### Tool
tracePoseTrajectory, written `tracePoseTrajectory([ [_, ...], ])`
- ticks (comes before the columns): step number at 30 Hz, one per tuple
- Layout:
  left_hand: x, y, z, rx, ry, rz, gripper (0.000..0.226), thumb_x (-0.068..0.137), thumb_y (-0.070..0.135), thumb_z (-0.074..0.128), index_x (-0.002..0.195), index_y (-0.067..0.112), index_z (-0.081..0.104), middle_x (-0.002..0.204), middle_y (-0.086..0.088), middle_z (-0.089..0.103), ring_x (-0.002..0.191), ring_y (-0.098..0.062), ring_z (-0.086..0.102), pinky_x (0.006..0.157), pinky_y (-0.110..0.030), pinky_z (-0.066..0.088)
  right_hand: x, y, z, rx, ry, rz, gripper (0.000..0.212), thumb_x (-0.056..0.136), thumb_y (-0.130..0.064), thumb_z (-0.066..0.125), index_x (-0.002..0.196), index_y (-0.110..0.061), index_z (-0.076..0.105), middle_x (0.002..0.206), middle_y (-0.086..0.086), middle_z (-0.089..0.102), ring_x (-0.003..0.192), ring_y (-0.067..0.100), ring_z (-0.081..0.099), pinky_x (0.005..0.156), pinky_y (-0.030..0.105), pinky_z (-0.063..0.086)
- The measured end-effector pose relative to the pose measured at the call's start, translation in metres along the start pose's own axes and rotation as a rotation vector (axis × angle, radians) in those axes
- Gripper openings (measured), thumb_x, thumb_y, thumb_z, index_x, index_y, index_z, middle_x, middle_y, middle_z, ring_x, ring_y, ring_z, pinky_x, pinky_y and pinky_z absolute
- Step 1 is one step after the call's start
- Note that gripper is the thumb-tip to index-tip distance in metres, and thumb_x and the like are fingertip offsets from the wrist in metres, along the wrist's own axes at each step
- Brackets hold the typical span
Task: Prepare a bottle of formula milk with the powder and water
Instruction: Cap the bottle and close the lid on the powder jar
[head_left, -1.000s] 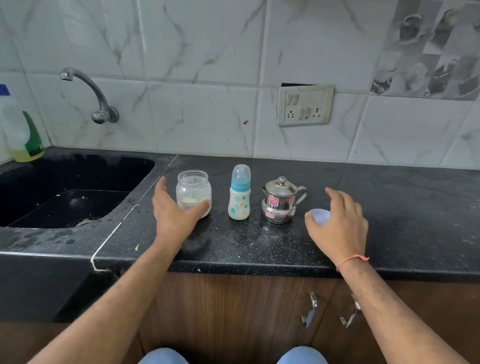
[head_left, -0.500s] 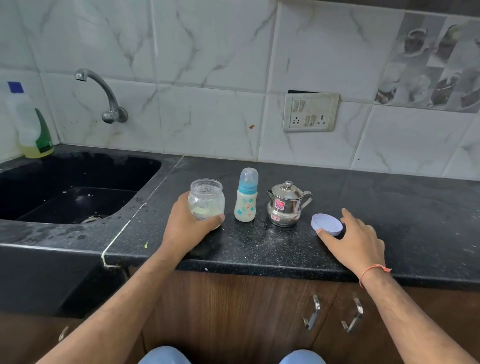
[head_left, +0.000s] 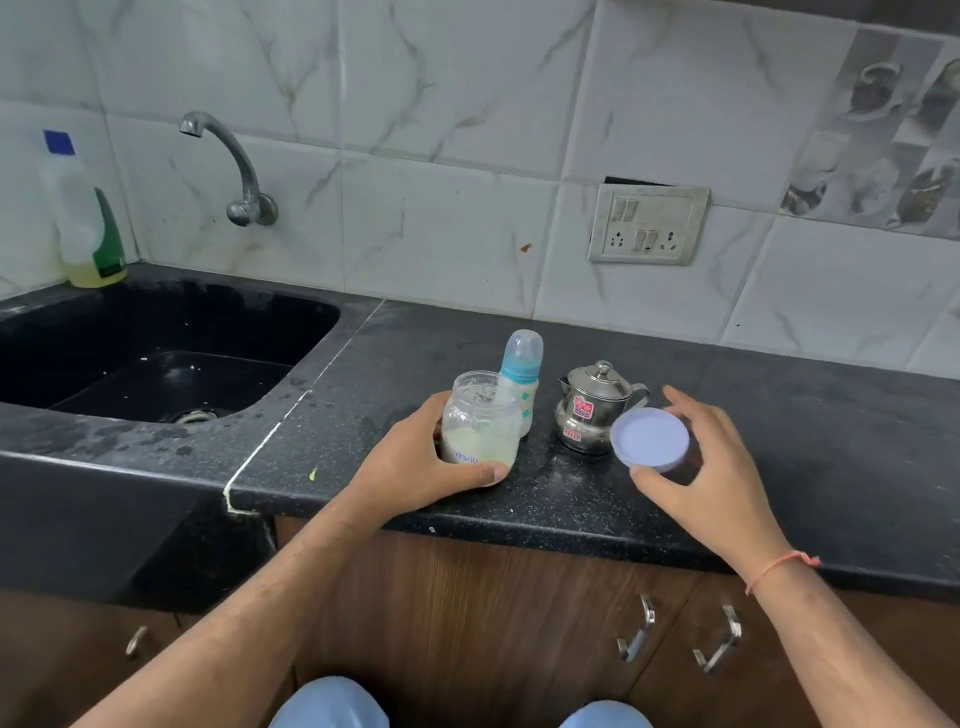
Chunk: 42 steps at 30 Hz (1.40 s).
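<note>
While the left hand (head_left: 415, 467) wraps its thumb and curled fingers round the clear, round-shouldered powder jar (head_left: 480, 421), the jar stands open-mouthed near the front edge of the black speckled counter (head_left: 810, 467). Pale, creamy powder fills its lower part, and a dusty film clings to the inside of its walls. Just behind it, partly hidden by the jar's shoulder, the baby bottle (head_left: 521, 374) stands upright: a small cylinder with printed figures, a teal collar and a translucent domed cap.

To the right of the bottle sits a squat, polished steel pot (head_left: 589, 415) with a knobbed lid, a short spout, a curved handle and a red sticker on its belly. The right hand (head_left: 711, 467) holds a flat, round, pale lilac lid (head_left: 649, 439) by its rim, thumb at the near edge and fingers spread round the far side. The disc is lifted and tilted toward the camera, overlapping the pot's right flank in this view; whether they touch cannot be told. A thin orange thread circles that wrist.

Left of the counter a matte black sink (head_left: 156, 332) is sunk into the stone, with a curved metal tap (head_left: 234, 166) on the glossy veined wall tiles and a soap bottle (head_left: 85, 218) with a blue cap in the corner. A cream switch plate (head_left: 648, 224) is set in the wall above the pot.
</note>
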<state>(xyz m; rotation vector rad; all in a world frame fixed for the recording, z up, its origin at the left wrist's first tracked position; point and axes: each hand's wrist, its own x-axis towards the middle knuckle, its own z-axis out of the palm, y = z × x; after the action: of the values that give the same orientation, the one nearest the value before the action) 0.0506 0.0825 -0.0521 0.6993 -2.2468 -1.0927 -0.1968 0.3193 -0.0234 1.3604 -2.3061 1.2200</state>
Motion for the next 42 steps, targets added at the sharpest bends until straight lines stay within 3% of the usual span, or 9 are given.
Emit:
tracePoseTrajectory([
  [3, -0.001, 0.0, 0.001, 0.019, 0.012, 0.012, 0.095, 0.067, 0.066, 0.097, 0.147, 0.053, 0.048, 0.125, 0.038, 0.068, 0.116, 0.017, 0.062, 0.096, -0.018, 0.05, 0.02, -0.037, 0.007, 0.0, -0.173, -0.098, 0.098, 0.074, -0.026, 0.09, 0.157, -0.037, 0.04, 0.132, -0.013, 0.054, 0.121, 0.002, 0.053, 0.096, 0.008, 0.036],
  [15, 0.003, -0.004, -0.001, -0.003, -0.005, 0.022, 0.079, 0.063, 0.066, 0.099, 0.133, 0.049, 0.065, 0.115, 0.033, 0.076, 0.108, 0.01, 0.07, 0.101, -0.031, 0.059, 0.105, -0.139, 0.034, -0.022, -0.599, -0.331, 0.098, 0.069, -0.037, 0.093, 0.155, -0.039, 0.046, 0.128, -0.022, 0.061, 0.108, 0.004, 0.07, 0.102, 0.036, 0.059],
  [20, 0.008, -0.005, -0.002, 0.003, -0.036, 0.009, 0.066, 0.062, 0.068, 0.096, 0.119, 0.046, 0.069, 0.109, 0.028, 0.078, 0.102, 0.006, 0.072, 0.099, -0.038, 0.061, 0.127, -0.169, 0.035, -0.324, -0.842, -0.51, 0.072, 0.078, -0.038, 0.091, 0.143, -0.038, 0.062, 0.135, -0.023, 0.063, 0.114, -0.002, 0.063, 0.1, 0.016, 0.052],
  [24, 0.009, -0.006, -0.002, 0.038, -0.039, -0.014, 0.072, 0.061, 0.071, 0.096, 0.121, 0.045, 0.067, 0.109, 0.027, 0.076, 0.103, 0.005, 0.07, 0.099, -0.036, 0.06, 0.145, -0.184, 0.041, -0.502, -0.953, -0.588, 0.071, 0.078, -0.053, 0.088, 0.143, -0.043, 0.061, 0.137, -0.021, 0.064, 0.114, 0.002, 0.066, 0.103, 0.03, 0.055],
  [29, 0.007, -0.007, -0.002, 0.059, -0.035, -0.013, 0.074, 0.061, 0.074, 0.094, 0.123, 0.044, 0.065, 0.111, 0.024, 0.076, 0.105, 0.001, 0.07, 0.098, -0.038, 0.06, 0.142, -0.201, 0.047, -0.723, -0.903, -0.642, 0.063, 0.077, -0.077, 0.073, 0.124, -0.036, 0.073, 0.102, -0.022, 0.073, 0.088, -0.003, 0.068, 0.083, 0.02, 0.054],
  [32, 0.005, -0.006, -0.002, 0.071, -0.03, -0.02, 0.077, 0.062, 0.075, 0.093, 0.127, 0.044, 0.064, 0.112, 0.024, 0.076, 0.107, -0.001, 0.07, 0.099, -0.038, 0.06, 0.136, -0.2, 0.057, -0.946, -0.721, -0.652, 0.104, 0.067, -0.107, 0.027, 0.088, -0.018, 0.077, 0.077, 0.0, 0.075, 0.076, 0.022, 0.07, 0.071, 0.036, 0.055],
  [35, 0.005, -0.004, -0.003, 0.069, -0.03, -0.024, 0.072, 0.063, 0.073, 0.094, 0.122, 0.044, 0.065, 0.111, 0.025, 0.076, 0.105, 0.001, 0.07, 0.098, -0.036, 0.06, 0.137, -0.202, 0.06, -1.0, -0.626, -0.661, 0.104, 0.08, -0.1, 0.014, 0.063, -0.009, 0.062, 0.058, 0.007, 0.062, 0.058, 0.026, 0.059, 0.059, 0.037, 0.046],
  [39, 0.004, -0.002, -0.003, 0.061, -0.028, -0.025, 0.072, 0.064, 0.071, 0.095, 0.123, 0.044, 0.065, 0.112, 0.025, 0.076, 0.106, 0.001, 0.07, 0.098, -0.034, 0.059, 0.149, -0.22, 0.039, -0.807, -0.909, -0.529, 0.056, 0.091, -0.08, 0.051, 0.121, -0.037, 0.072, 0.106, -0.024, 0.073, 0.095, 0.006, 0.066, 0.088, 0.028, 0.049],
  [42, 0.005, -0.003, -0.003, 0.069, -0.021, -0.023, 0.073, 0.063, 0.072, 0.094, 0.123, 0.044, 0.065, 0.112, 0.025, 0.076, 0.105, 0.001, 0.07, 0.098, -0.035, 0.06, 0.15, -0.222, 0.031, -0.669, -1.147, -0.444, 0.069, 0.083, -0.06, 0.08, 0.146, -0.05, 0.052, 0.129, -0.033, 0.061, 0.111, -0.003, 0.067, 0.097, 0.02, 0.047],
])
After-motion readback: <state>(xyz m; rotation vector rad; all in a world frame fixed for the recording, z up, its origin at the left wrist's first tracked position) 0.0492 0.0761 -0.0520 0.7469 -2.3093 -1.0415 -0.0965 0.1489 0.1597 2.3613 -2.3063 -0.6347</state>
